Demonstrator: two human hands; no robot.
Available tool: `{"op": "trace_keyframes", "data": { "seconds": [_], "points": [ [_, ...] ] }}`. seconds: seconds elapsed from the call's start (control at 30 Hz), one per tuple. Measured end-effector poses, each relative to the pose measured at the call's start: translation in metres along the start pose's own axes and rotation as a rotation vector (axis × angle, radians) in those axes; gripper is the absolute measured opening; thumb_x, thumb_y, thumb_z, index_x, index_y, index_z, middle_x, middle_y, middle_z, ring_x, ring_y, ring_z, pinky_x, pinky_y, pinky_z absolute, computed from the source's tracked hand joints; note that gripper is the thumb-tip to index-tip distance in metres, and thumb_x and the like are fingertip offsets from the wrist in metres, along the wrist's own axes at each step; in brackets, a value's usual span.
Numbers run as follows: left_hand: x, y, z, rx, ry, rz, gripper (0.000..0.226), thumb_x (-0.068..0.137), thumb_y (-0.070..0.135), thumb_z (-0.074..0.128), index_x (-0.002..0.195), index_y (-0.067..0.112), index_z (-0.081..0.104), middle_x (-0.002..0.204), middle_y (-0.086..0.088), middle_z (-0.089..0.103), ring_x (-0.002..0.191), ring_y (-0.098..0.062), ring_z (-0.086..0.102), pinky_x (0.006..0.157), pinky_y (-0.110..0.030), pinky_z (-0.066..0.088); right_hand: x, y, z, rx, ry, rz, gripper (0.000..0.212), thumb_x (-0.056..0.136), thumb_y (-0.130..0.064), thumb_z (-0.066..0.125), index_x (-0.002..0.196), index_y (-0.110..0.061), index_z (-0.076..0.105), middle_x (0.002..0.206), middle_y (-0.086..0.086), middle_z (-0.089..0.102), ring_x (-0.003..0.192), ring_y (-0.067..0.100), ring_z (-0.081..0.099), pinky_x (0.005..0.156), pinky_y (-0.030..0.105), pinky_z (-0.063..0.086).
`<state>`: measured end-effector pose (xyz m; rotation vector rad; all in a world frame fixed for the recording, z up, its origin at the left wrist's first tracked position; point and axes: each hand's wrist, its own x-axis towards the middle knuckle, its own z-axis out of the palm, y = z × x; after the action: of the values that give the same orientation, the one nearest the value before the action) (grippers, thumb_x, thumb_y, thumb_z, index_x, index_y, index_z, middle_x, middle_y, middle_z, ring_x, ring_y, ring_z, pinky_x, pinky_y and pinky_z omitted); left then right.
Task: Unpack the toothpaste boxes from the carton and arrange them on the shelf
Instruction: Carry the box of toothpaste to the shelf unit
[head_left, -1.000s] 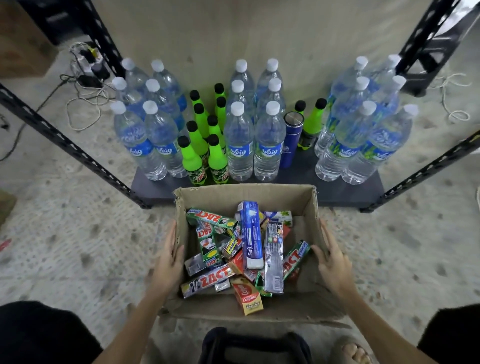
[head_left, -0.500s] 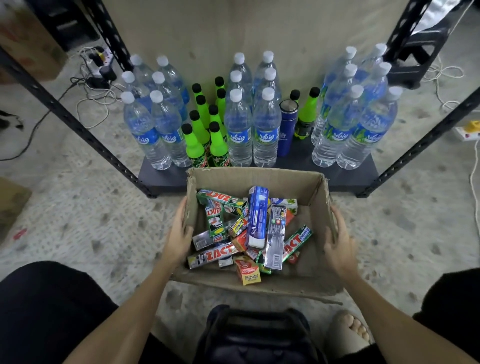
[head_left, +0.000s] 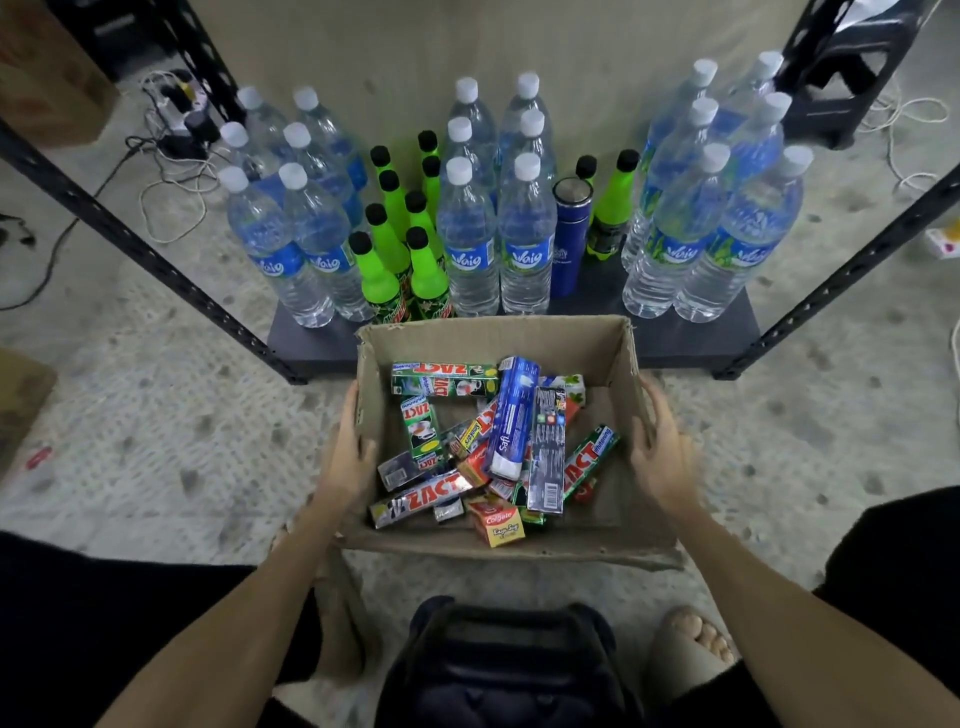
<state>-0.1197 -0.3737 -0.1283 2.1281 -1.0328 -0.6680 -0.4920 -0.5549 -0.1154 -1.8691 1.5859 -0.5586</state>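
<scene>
An open cardboard carton (head_left: 597, 353) stands on the floor in front of the low shelf (head_left: 675, 340). Inside lie several toothpaste boxes in a loose heap: a blue box (head_left: 511, 415) on top, green ZACT boxes (head_left: 441, 371), a dark box (head_left: 548, 447) and a small red-and-yellow Colgate box (head_left: 500, 522). My left hand (head_left: 347, 460) grips the carton's left wall, thumb over the rim. On the opposite wall my right hand (head_left: 658, 457) holds in the same way.
The dark shelf board carries several water bottles (head_left: 467, 244), green soda bottles (head_left: 379, 275) and a blue flask (head_left: 569, 244). Black slotted uprights (head_left: 156, 260) slant at both sides. Cables and a power strip (head_left: 176, 104) lie at back left. A dark bag (head_left: 509, 670) sits between my knees.
The view has dropped and closed in on the carton, which now lies nearer the shelf edge. My legs have come into view. Both hands stay on the carton's sides.
</scene>
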Motion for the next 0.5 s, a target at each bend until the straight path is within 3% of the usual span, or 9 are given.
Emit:
{"op": "trace_keyframes", "data": {
  "seconds": [0.07,0.23,0.4,0.5],
  "points": [
    [0.001,0.002,0.002,0.013,0.005,0.052,0.081,0.084,0.008,0.04,0.16,0.018,0.015,0.152,0.005,0.038,0.133,0.0,0.037,0.112,-0.032,0.032,0.001,0.008,0.004,0.017,0.026,0.012,0.063,0.101,-0.016,0.047,0.149,-0.051,0.028,0.105,0.015,0.073,0.078,0.033,0.067,0.078,0.049,0.053],
    [-0.002,-0.007,0.002,-0.002,-0.024,0.047,0.086,0.089,-0.006,0.042,0.161,0.031,0.011,0.164,0.01,0.025,0.149,-0.003,0.025,0.122,-0.049,0.028,0.002,0.015,0.0,-0.002,0.019,-0.016,0.06,0.101,-0.016,0.048,0.151,-0.044,0.03,0.084,0.017,0.069,0.059,0.031,0.059,0.065,0.048,0.052],
    [0.001,-0.011,-0.003,-0.038,-0.015,0.052,0.085,0.085,-0.001,0.044,0.159,0.027,0.015,0.16,0.006,0.032,0.148,-0.001,0.028,0.123,-0.049,0.027,-0.001,0.013,0.009,-0.128,-0.042,0.003,0.065,0.102,-0.041,0.046,0.154,-0.054,0.009,0.112,0.022,0.071,0.094,0.046,0.068,0.08,0.054,0.054],
    [0.006,-0.013,0.001,-0.066,-0.021,0.039,0.09,0.086,-0.008,0.051,0.158,0.033,0.015,0.154,0.008,0.038,0.141,-0.006,0.04,0.118,-0.047,0.034,-0.001,0.004,0.004,-0.195,-0.076,0.001,0.077,0.097,-0.053,0.051,0.157,-0.046,0.003,0.119,0.022,0.069,0.097,0.044,0.069,0.079,0.051,0.055]
  ]
}}
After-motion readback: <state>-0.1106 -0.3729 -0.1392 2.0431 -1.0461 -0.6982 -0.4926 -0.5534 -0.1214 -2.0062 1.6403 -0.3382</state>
